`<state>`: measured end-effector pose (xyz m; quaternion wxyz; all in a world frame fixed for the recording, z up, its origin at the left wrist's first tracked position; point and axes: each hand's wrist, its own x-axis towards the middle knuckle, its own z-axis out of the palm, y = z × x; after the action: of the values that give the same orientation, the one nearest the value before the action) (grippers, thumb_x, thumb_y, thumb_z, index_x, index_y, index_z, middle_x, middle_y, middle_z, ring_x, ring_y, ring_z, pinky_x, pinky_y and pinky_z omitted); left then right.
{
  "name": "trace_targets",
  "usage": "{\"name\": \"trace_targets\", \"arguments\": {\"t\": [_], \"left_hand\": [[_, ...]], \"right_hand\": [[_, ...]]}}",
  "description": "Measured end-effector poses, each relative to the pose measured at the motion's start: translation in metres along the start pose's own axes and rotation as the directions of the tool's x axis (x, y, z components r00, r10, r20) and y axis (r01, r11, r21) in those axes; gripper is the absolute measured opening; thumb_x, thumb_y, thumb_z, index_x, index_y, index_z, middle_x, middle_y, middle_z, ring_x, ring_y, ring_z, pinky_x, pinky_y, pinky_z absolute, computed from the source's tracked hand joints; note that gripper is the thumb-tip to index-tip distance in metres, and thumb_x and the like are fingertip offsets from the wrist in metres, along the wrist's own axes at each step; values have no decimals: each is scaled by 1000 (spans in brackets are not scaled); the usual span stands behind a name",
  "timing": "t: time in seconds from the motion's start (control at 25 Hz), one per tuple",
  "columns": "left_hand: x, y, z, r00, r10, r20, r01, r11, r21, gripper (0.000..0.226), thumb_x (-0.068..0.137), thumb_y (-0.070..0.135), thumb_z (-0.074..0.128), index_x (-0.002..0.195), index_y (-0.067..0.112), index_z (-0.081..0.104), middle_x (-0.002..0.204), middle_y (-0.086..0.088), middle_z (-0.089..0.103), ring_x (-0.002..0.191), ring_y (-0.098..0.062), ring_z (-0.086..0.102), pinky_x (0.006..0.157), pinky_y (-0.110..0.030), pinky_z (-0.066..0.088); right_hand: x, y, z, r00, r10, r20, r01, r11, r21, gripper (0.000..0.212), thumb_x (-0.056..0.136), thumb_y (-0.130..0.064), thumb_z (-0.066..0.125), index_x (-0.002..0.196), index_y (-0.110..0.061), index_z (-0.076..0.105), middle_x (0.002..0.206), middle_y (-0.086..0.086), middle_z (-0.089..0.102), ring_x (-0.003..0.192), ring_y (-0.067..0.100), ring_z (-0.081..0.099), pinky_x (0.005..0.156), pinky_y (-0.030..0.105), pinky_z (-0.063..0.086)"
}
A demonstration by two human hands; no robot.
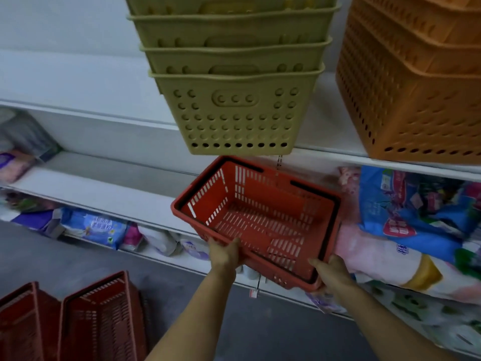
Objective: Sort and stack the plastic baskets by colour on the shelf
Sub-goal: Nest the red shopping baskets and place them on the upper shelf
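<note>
I hold a red slotted basket [260, 217] with black handles in front of the white shelves, open side up and empty. My left hand [225, 252] grips its near rim on the left and my right hand [331, 270] grips the near right corner. Directly above it a stack of several olive-green baskets [231, 74] overhangs the front edge of the upper shelf [86, 82]. A stack of orange baskets [411, 82] stands on that shelf to the right. Two more red baskets [70, 321] lie on their sides on the floor at the lower left.
The middle shelf board [109, 188] runs left of the held basket with a few packs at its far left end. Soft packs in blue, pink and white [406, 230] fill the shelves on the right and the bottom shelf. The grey floor [65, 259] lies below.
</note>
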<state>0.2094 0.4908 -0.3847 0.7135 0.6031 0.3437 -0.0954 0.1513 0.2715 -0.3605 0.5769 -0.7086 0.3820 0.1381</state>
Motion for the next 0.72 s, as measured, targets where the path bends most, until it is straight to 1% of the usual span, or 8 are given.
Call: {"name": "trace_targets", "arguments": {"t": [0.12,0.2,0.28,0.36,0.48,0.56,0.64,0.72], "left_hand": [[-33,-9,-28,998,-17,-54,16,999,-29,47,86,10,70,129,15,50,114,-15,72,93,-39,73,69,-58,62],[-60,-19,-51,993,-28,-115,19,997,-76,44,87,7,68,127,12,50,109,-18,73,85,-35,74,68,-53,63],[-92,-25,-78,981,-33,-192,8,991,-131,40,87,3,67,122,4,49,105,-24,72,70,-31,71,55,-43,63],[-119,-35,-118,963,-53,-265,6,984,-177,38,86,6,71,117,-2,51,97,-23,70,68,-28,68,48,-36,60],[-154,-56,-206,944,-84,-318,2,969,-249,35,92,31,65,114,5,57,103,-14,68,84,-26,67,64,-39,57],[-171,-65,-266,859,-72,-506,-79,959,-272,48,89,42,65,121,9,55,118,-15,65,99,-30,65,80,-44,54],[-182,-69,-323,753,-66,-655,-118,965,-232,61,96,31,62,145,4,39,145,-19,49,130,-33,52,107,-46,43],[-190,-70,-365,720,-19,-693,-97,987,-128,66,99,22,58,152,-1,28,157,-18,36,144,-31,37,117,-39,28]], "right_hand": [[-38,13,-2,996,-92,7,92,995,-43,3,89,-7,59,92,-8,59,91,12,64,73,24,60,60,27,48],[-66,14,-1,984,-177,34,180,978,-104,16,89,-6,59,78,-17,57,85,8,64,76,23,59,64,27,46],[-88,11,7,968,-239,76,248,957,-151,12,89,-7,58,81,-15,59,90,11,66,83,26,61,74,30,47],[-108,3,22,946,-292,139,316,928,-200,9,89,-9,59,82,-14,60,87,11,68,78,26,63,73,32,48],[-137,-9,56,904,-342,258,405,878,-256,4,87,-15,62,84,-15,59,81,6,68,69,23,67,67,34,55],[-153,-14,81,874,-353,335,453,843,-292,15,86,-20,64,98,-13,57,87,8,68,75,27,70,75,43,59],[-163,-18,114,846,-348,405,492,802,-338,23,83,-23,67,102,-17,55,91,11,70,77,30,72,76,50,60],[-169,-23,150,810,-353,468,542,754,-370,20,82,-20,68,97,-19,54,91,12,71,76,31,72,77,51,59]]}}
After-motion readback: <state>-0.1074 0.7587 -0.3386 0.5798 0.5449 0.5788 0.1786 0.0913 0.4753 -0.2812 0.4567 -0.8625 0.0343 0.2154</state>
